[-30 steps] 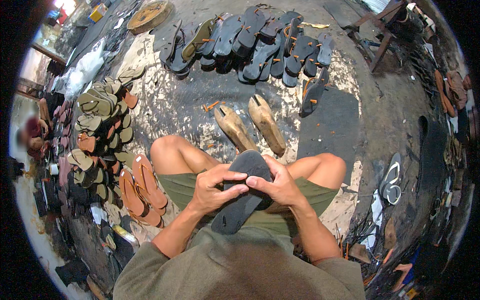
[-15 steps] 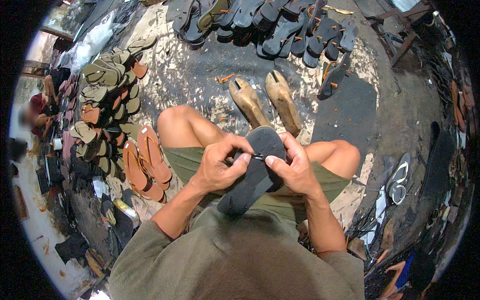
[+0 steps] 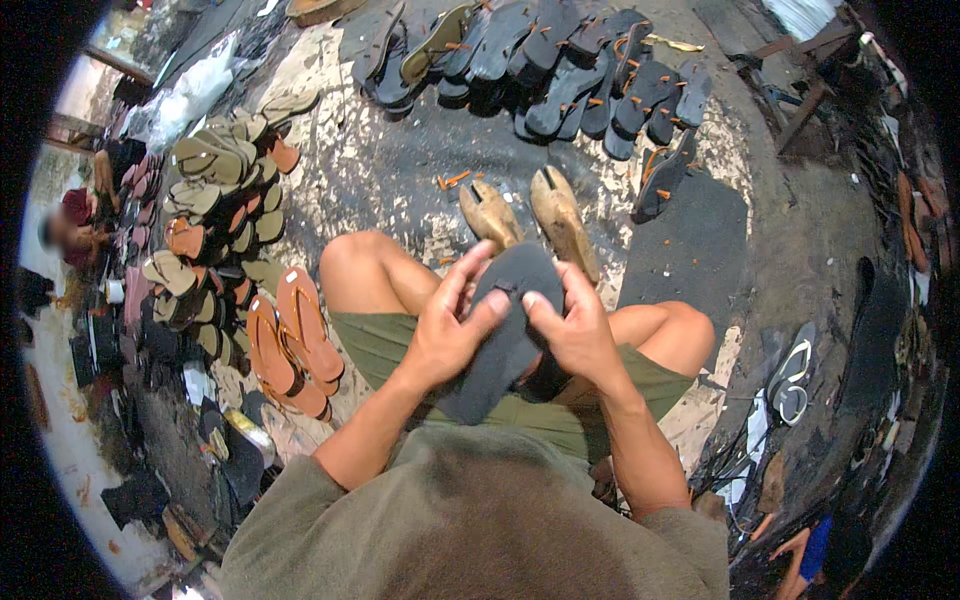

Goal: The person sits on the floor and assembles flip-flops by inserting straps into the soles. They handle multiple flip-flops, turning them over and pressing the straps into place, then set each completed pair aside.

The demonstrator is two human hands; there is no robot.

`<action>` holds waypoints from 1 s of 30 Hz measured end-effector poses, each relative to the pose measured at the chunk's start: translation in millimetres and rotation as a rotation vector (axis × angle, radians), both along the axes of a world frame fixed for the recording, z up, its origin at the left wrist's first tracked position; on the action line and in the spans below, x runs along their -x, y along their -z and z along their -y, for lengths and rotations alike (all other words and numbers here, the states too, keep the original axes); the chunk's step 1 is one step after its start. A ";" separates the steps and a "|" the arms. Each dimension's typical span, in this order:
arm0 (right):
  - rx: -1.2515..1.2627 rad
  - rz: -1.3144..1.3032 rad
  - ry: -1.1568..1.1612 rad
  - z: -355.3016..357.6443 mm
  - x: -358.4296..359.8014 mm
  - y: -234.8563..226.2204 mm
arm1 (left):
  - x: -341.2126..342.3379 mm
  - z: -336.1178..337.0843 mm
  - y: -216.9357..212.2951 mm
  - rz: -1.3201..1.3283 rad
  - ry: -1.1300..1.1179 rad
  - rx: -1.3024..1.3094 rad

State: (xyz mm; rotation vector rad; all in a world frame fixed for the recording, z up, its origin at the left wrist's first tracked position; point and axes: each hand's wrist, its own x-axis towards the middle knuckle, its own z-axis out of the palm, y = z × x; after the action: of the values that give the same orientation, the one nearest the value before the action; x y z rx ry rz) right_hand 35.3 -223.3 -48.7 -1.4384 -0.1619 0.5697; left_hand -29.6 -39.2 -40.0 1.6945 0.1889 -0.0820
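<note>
A dark grey sandal is held up over my lap between both hands, its flat face toward me and its toe end pointing away. My left hand grips its left edge, thumb pressed on the face beside a small dark strap piece near the toe end. From the other side my right hand clasps the edge, with its thumb tip close to that same piece. A dark strap shows under the right palm. Most fingers are hidden behind the sandal. Just beyond it stand two wooden shoe lasts.
Tan sandals lie beside my left knee, with piles of olive sandals farther left. Several black sandals line the far side. A black sheet and a white-strapped sandal lie at right. A person sits far left.
My fingers no longer pinch the strap piece; both thumbs now press flat on the sandal's face. The left fingers have opened out along its edge. The whole view has shifted slightly.
</note>
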 end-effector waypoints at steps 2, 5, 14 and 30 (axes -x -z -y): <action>0.042 0.041 0.114 1.8 -24.5 26.8 | 10.0 6.9 -4.5 0.252 0.078 -0.747; -0.045 -0.071 0.018 -7.1 -46.6 5.5 | 16.3 9.4 0.2 0.143 0.249 -0.807; 0.650 0.273 0.043 40.4 -79.8 146.4 | -7.0 -54.6 -6.6 -0.045 -0.286 0.249; 0.217 0.543 0.112 -28.9 43.9 -35.8 | 15.2 -54.5 -4.8 0.319 -0.191 -0.329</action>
State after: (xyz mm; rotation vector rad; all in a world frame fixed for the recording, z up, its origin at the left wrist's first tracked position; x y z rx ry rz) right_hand -8.6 -194.4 -12.9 -1.7782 -0.4554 0.0937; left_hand -44.8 15.4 -35.1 1.9794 0.1285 0.3786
